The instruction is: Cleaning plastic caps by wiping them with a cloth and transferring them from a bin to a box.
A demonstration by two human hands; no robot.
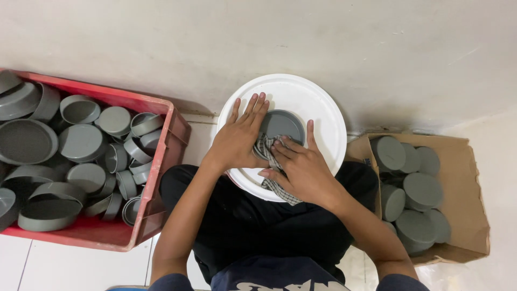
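Note:
A grey round plastic cap [283, 123] lies on a white round lid [323, 110] that rests on my lap. My left hand [239, 137] lies flat on the cap's left edge, fingers spread, steadying it. My right hand [301, 167] presses a checkered cloth [269, 156] against the cap's near side, with its thumb hooked over the cap's right rim. The cloth's loose end hangs off the lid toward my legs.
A red plastic crate [161, 161] on my left holds several grey caps of different sizes [81, 143]. An open cardboard box [468, 188] on my right holds several more grey caps [423, 188]. A pale wall is ahead and white floor tiles lie below.

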